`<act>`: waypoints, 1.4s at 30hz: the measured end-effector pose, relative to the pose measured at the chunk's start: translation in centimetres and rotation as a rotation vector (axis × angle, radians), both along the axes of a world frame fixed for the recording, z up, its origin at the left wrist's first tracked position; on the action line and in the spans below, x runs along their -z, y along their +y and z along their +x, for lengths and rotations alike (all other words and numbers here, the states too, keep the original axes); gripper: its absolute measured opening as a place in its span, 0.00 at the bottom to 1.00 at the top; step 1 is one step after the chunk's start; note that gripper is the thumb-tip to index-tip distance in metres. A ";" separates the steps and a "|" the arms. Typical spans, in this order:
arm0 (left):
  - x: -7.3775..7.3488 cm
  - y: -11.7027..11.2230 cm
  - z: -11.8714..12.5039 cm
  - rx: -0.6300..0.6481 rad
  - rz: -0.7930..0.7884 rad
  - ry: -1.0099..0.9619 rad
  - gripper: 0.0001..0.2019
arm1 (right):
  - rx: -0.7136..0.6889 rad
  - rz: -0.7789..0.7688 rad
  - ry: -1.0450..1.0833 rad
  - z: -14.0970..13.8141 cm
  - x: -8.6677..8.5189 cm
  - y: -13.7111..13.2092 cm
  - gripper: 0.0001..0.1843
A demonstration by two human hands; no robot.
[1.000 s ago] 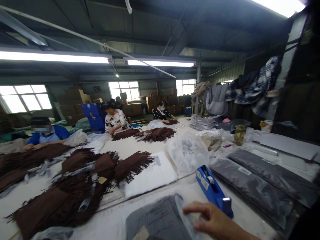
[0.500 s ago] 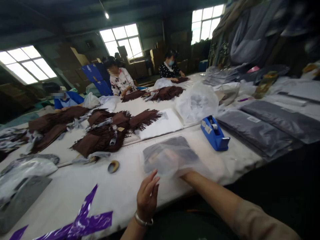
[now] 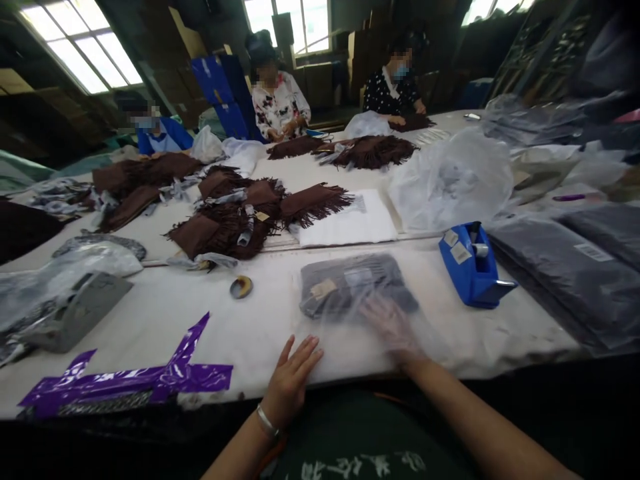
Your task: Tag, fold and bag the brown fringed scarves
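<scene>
A dark grey folded fabric piece [image 3: 370,268] with a tan tag [image 3: 324,289] lies inside a clear plastic bag [image 3: 345,343] on the table before me. Through the film I see my right hand [image 3: 390,327], which is inside the bag, its fingers spread beside the near edge of the fabric. My left hand [image 3: 290,381] rests at the bag's near left corner with fingers stretched out. Whether it presses on the film or only on the tabletop is hard to tell.
A blue tape dispenser [image 3: 473,270] stands right of the bag, near bagged grey pieces [image 3: 565,267]. Left are a tape roll [image 3: 242,287], purple tape [image 3: 195,377] and a grey metal block [image 3: 90,310]. Brown fringed scarves [image 3: 315,203] lie beyond; several people sit across the table.
My right hand has drawn back toward me inside the bag, uncovering the fabric and its tag. My left hand has lowered flat beside the bag's corner. The view has swung left.
</scene>
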State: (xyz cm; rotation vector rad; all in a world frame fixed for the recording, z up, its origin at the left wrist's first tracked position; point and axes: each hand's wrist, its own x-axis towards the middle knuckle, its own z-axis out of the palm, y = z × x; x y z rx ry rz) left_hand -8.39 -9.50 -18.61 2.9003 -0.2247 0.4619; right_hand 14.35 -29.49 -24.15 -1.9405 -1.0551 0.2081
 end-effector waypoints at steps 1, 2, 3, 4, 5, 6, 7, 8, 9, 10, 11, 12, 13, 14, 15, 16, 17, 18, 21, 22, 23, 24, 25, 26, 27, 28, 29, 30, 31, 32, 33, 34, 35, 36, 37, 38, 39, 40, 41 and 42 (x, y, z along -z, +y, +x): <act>-0.1 0.0 0.1 0.002 0.032 0.071 0.36 | 0.003 0.001 -0.050 0.5 0.2 0.5 0.21; -0.3 -0.1 0.3 -0.003 0.063 0.144 0.37 | 0.021 -0.005 -0.125 0.8 0.3 0.7 0.22; -0.6 -0.1 0.5 -0.013 0.088 0.211 0.38 | 0.043 -0.016 -0.211 0.9 0.5 0.4 0.23; -0.8 -0.2 0.7 -0.026 0.104 0.262 0.39 | 0.059 -0.042 -0.285 0.7 0.8 -0.3 0.25; -1.1 -0.2 1.0 -0.035 0.109 0.297 0.40 | 0.064 -0.082 -0.335 0.2 1.3 -1.5 0.26; -1.3 -0.1 1.2 -0.037 0.105 0.320 0.41 | 0.060 -0.130 -0.353 -0.4 1.8 -3.2 0.28; -1.5 0.0 1.4 -0.034 0.095 0.334 0.42 | 0.044 -0.187 -0.350 -1.2 2.3 -5.2 0.30; -1.7 0.1 1.7 -0.021 0.082 0.347 0.42 | 0.021 -0.240 -0.331 -2.0 2.7 -7.3 0.32; -1.9 0.2 1.9 -0.002 0.066 0.359 0.43 | 0.001 -0.288 -0.300 -2.8 2.9 -9.5 0.32; -2.0 0.4 2.1 0.021 0.050 0.373 0.43 | -0.009 -0.326 -0.257 -3.4 2.8 -11.4 0.32; -2.2 0.6 2.3 0.048 0.033 0.388 0.44 | -0.016 -0.349 -0.206 -3.9 2.3 -13.0 0.31; -2.4 0.7 2.5 0.079 0.017 0.409 0.45 | -0.029 -0.364 -0.138 -4.1 1.4 -14.1 0.27; -2.7 0.8 2.7 0.115 0.000 0.435 0.45 | -0.047 -0.364 -0.060 -4.2 0.1 -14.7 0.23; -3.1 0.9 2.9 0.151 -0.016 0.464 0.44 | -0.061 -0.344 0.010 -3.9 -1.3 -14.7 0.20; -3.5 0.9 3.1 0.187 -0.031 0.496 0.43 | -0.082 -0.309 0.070 -3.4 -2.8 -14.2 0.18; -4.0 1.0 3.3 0.220 -0.042 0.534 0.41 | -0.114 -0.254 0.100 -2.6 -4.2 -13.3 0.18; -4.5 1.1 3.5 0.247 -0.048 0.571 0.38 | -0.151 -0.194 0.089 -1.5 -5.3 -12.3 0.18; -4.9 1.2 3.6 0.263 -0.047 0.603 0.35 | -0.220 -0.159 0.077 -0.2 -6.0 -11.3 0.19; -5.3 2.0 3.7 0.262 -0.032 0.627 0.37 | -0.425 -0.196 0.022 3.5 -5.9 -9.6 0.28; -5.1 2.3 3.6 0.253 -0.036 0.607 0.37 | -0.466 -0.233 0.004 4.5 -5.4 -9.6 0.32; -4.7 2.7 3.5 0.242 -0.049 0.574 0.36 | -0.490 -0.269 -0.012 5.3 -4.8 -9.9 0.36; -4.2 3.0 3.3 0.226 -0.074 0.526 0.32 | -0.499 -0.296 -0.023 6.0 -4.3 -10.5 0.39; -3.5 3.2 3.1 0.205 -0.112 0.469 0.27 | -0.497 -0.316 -0.023 6.5 -3.8 -11.1 0.41; -2.9 3.3 2.9 0.178 -0.161 0.403 0.21 | -0.485 -0.329 -0.016 7.0 -3.5 -11.7 0.42; -2.2 3.2 2.8 0.136 -0.221 0.332 0.16 | -0.472 -0.333 -0.004 7.4 -3.2 -12.2 0.42; -1.6 3.0 2.8 0.073 -0.289 0.263 0.14 | -0.454 -0.324 0.008 7.7 -3.0 -12.5 0.39; -1.1 2.7 2.9 -0.013 -0.359 0.201 0.13 | -0.426 -0.298 0.017 7.9 -2.7 -12.6 0.34; -0.7 2.3 3.1 -0.115 -0.426 0.143 0.12 | -0.383 -0.258 0.019 7.9 -2.3 -12.4 0.28; -0.5 1.9 3.3 -0.225 -0.480 0.076 0.12 | -0.325 -0.206 0.015 7.7 -1.8 -12.1 0.23; -0.4 1.5 3.5 -0.337 -0.517 -0.001 0.13 | -0.253 -0.138 0.003 7.4 -1.1 -11.6 0.20; -0.3 1.2 3.7 -0.435 -0.535 -0.081 0.13 | -0.174 -0.062 -0.019 6.7 -0.4 -11.1 0.18; -0.4 0.9 3.9 -0.508 -0.535 -0.159 0.14 | -0.087 0.012 -0.046 5.8 0.3 -10.6 0.17; -0.4 0.8 4.0 -0.556 -0.519 -0.223 0.14 | 0.016 0.068 -0.071 4.8 1.0 -10.1 0.16; -0.4 0.9 4.1 -0.582 -0.488 -0.267 0.14 | 0.126 0.102 -0.090 3.6 1.6 -9.7 0.16; -0.4 1.0 4.2 -0.589 -0.442 -0.283 0.14 | 0.232 0.118 -0.102 2.4 1.9 -9.3 0.16; -0.4 1.3 4.3 -0.581 -0.379 -0.271 0.14 | 0.323 0.107 -0.104 1.3 2.1 -9.0 0.17; -0.3 1.7 4.3 -0.574 -0.303 -0.241 0.14 | 0.392 0.069 -0.097 0.4 2.0 -8.7 0.18; -0.2 2.0 4.4 -0.581 -0.225 -0.198 0.15 | 0.441 0.016 -0.088 -0.2 1.7 -8.5 0.19; -0.1 2.4 4.5 -0.609 -0.154 -0.148 0.15 | 0.464 -0.045 -0.085 -0.6 1.3 -8.2 0.19; -0.2 2.7 4.6 -0.655 -0.096 -0.094 0.14 | 0.471 -0.111 -0.087 -0.7 0.8 -7.9 0.19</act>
